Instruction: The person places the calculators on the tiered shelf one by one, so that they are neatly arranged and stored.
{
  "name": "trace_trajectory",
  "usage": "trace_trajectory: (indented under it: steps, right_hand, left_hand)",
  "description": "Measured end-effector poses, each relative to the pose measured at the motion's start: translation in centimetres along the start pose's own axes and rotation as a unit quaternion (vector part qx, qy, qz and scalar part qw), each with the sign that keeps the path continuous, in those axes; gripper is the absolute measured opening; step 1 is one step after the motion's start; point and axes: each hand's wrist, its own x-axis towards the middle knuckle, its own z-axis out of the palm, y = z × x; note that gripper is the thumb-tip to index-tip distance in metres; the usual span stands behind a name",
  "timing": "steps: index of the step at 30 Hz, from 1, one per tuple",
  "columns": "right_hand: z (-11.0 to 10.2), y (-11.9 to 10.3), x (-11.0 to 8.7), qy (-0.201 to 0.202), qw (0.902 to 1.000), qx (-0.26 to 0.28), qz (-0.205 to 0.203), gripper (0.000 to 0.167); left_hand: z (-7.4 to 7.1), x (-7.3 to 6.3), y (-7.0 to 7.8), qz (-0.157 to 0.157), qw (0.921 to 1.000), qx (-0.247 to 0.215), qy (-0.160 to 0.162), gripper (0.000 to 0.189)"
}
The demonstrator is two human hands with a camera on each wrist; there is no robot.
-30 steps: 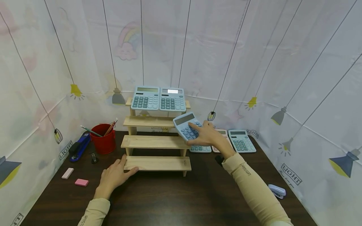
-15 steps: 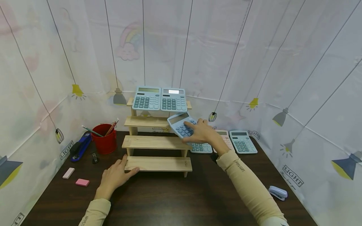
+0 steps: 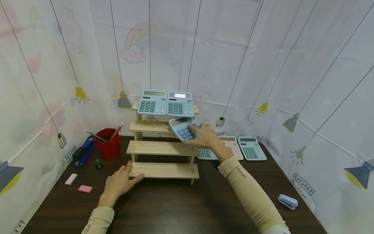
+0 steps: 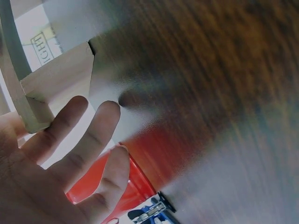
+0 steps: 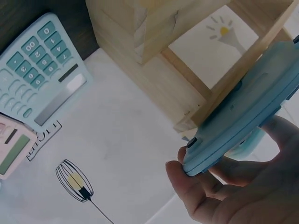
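My right hand [image 3: 203,136] grips a blue calculator [image 3: 181,128] by its right side, its fingers curled round the edge in the right wrist view. The calculator [image 5: 247,107] is tilted, close to the right end of the second-highest shelf of a wooden tiered stand [image 3: 163,148]. Two light blue calculators, a left one [image 3: 152,102] and a right one [image 3: 180,104], lean side by side on the top shelf. My left hand [image 3: 118,182] rests against the left end of the lowest shelf, thumb along its front. Its other fingers [image 4: 88,135] are extended and spread.
Right of the stand lie a partly hidden blue calculator [image 3: 206,154], a pink calculator [image 3: 232,148] and another blue one [image 3: 252,148]. At left are a red bucket [image 3: 108,146] with pencils, a blue stapler [image 3: 83,151] and two erasers. A lilac stapler [image 3: 287,201] sits right.
My right hand has carried the blue calculator leftward, closer to the second-highest shelf, tilting it more. More of the pink calculator shows now. My left hand stays at the lowest shelf.
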Motion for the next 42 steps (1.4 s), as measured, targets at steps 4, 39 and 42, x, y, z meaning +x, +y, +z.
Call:
trace_trajectory:
  steps: [4,39,42]
  right_hand:
    - [0.7,-0.3,0.3,0.023,0.9997,0.011,0.005,0.095]
    - [3.7,-5.2,2.5,0.112,0.9897,0.08,-0.038,0.081]
    - [4.0,-5.9,2.9,0.121,0.9889,0.07,-0.05,0.078]
  left_hand:
    - [-0.1,-0.1,0.1,-0.001,1.0,0.001,0.001,0.107]
    - [0.0,0.0,0.1,-0.004,1.0,0.005,-0.003,0.109]
    - [0.1,0.0,0.0,-0.004,1.0,0.004,-0.004,0.109]
